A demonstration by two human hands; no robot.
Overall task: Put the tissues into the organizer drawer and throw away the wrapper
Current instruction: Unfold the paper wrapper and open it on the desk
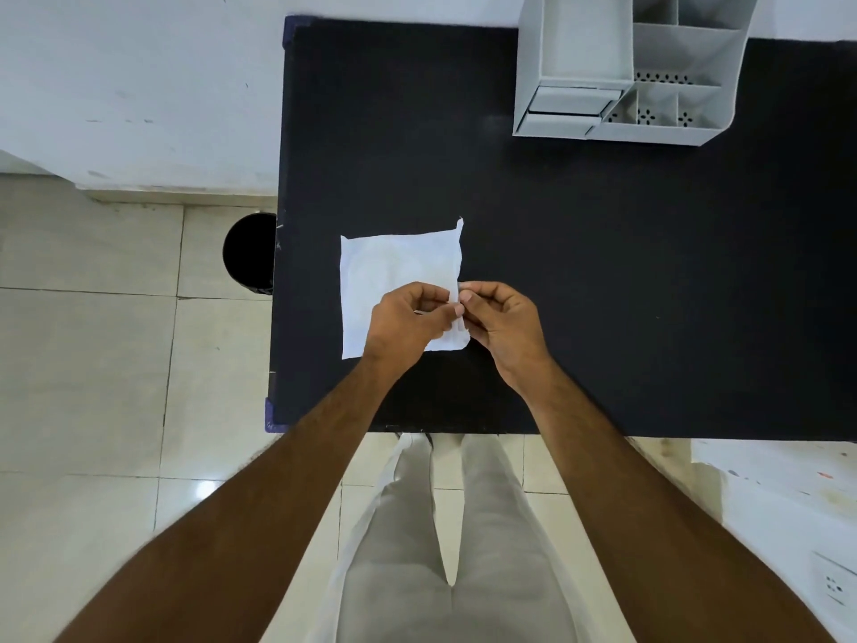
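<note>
— Lying flat on the black worktop [603, 271], left of the frame's middle, is a white tissue packet [394, 271], square and still in its wrapper. Where are the hands?

— Both at the packet's lower right edge. The left hand [408, 317] rests over the packet's lower part, fingers curled, its grip pinched on the wrapper's edge strip. The right hand [503, 324] meets it from the right, thumb and forefinger closed on the same strip, fingertips of the two hands nearly touching.

— And the organizer?

— At the upper right of the frame, well apart from the packet: a pale grey desk organizer [621, 67] with open compartments on top, some with perforated floors. Its drawer [568, 106] is on the lower left side and appears slightly pulled out; I cannot tell what it holds.

— Anything for the wrapper?

— A black round bin [250, 252] stands on the tiled floor [92, 364], just beside the worktop's left edge, partly hidden by it. The person stands at the near edge, light trousers [463, 549] showing at the bottom centre of the frame.
</note>
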